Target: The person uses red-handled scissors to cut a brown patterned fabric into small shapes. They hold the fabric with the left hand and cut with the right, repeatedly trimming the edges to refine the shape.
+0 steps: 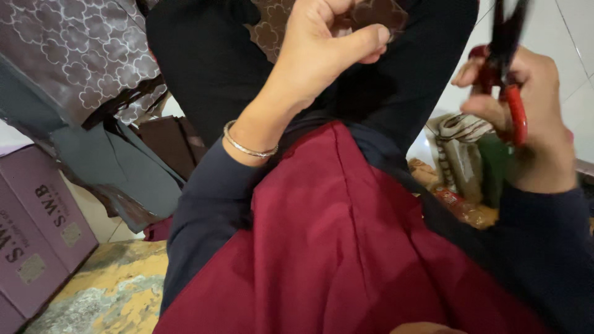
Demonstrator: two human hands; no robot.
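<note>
Glossy red plastic handles and dark blades on the scissors [508, 74] in the right hand [526, 117]. Matt brown patterned cloth [371, 12] pinched by the left hand [322, 49]; smooth silvery metal bangle [247, 147] below it. Smooth matt maroon cloth [334, 247] beneath both.

White tiled floor [572, 68], purple boxes [34, 229] stacked left, patterned mat [105, 291] below

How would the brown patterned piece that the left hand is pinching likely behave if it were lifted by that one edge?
The brown patterned piece, pinched by the left hand, is probably light, as a fingertip pinch holds it. Similar sheets nearby curve and droop, so it would likely flop.
</note>
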